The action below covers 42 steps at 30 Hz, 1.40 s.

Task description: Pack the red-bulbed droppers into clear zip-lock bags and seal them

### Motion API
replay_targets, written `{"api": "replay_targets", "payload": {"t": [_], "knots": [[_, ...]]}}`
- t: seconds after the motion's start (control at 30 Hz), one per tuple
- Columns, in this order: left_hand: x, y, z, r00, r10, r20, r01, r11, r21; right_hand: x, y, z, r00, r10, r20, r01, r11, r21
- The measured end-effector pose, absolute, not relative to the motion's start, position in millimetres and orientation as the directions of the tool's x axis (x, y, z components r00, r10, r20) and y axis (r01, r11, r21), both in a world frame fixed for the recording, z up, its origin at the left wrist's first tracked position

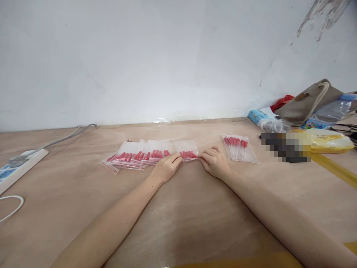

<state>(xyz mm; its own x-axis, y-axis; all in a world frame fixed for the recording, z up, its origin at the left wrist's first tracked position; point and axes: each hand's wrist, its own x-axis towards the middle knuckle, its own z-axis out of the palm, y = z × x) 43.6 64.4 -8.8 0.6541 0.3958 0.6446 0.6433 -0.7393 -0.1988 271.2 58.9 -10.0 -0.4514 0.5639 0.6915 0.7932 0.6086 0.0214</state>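
Observation:
A small clear zip bag of red-tipped sticks (187,150) lies flat on the wooden table (178,208). My left hand (166,167) pinches its near left corner, fingers closed. My right hand (214,161) pinches its near right corner, fingers curled. To the left of this bag, several more such bags (136,154) overlap in a row. Another bag of red-tipped sticks (239,148) lies apart, just right of my right hand.
A white power strip (19,166) with cables sits at the left edge. At the back right lie a beige bag (306,101), a blue packet (258,116), crumpled clear plastic (275,125), a yellow bag (330,141) and a water bottle (334,108). A white wall stands behind.

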Motion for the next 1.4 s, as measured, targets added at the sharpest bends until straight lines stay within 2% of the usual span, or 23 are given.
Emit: {"api": "replay_targets", "payload": {"t": [0.13,0.33,0.47,0.63,0.83,1.07,1.4], "knots": [[41,66,-10,0.658,0.367,0.657,0.635,-0.739,-0.223,274,58,-7,-0.504,0.527,0.684,0.761,0.646,0.062],[40,67,-6,0.654,0.357,0.667,0.640,-0.731,-0.237,276,58,-7,-0.592,0.447,0.670,0.745,0.621,0.244],[41,67,-4,0.646,0.356,0.675,0.647,-0.724,-0.238,276,59,-6,-0.620,0.451,0.642,0.747,0.589,0.308],[43,66,-3,0.645,0.353,0.678,0.645,-0.726,-0.236,276,58,-5,-0.602,0.455,0.656,0.765,0.566,0.309],[46,66,-4,0.647,0.353,0.676,0.641,-0.732,-0.231,259,56,-4,-0.553,0.413,0.723,0.766,0.594,0.247],[49,66,-5,0.683,0.329,0.652,0.606,-0.754,-0.255,233,62,-11,-0.627,0.369,0.686,0.710,0.634,0.307],[49,63,-3,0.705,0.315,0.635,0.571,-0.784,-0.244,250,58,-8,-0.677,0.340,0.653,0.680,0.629,0.378]]}}
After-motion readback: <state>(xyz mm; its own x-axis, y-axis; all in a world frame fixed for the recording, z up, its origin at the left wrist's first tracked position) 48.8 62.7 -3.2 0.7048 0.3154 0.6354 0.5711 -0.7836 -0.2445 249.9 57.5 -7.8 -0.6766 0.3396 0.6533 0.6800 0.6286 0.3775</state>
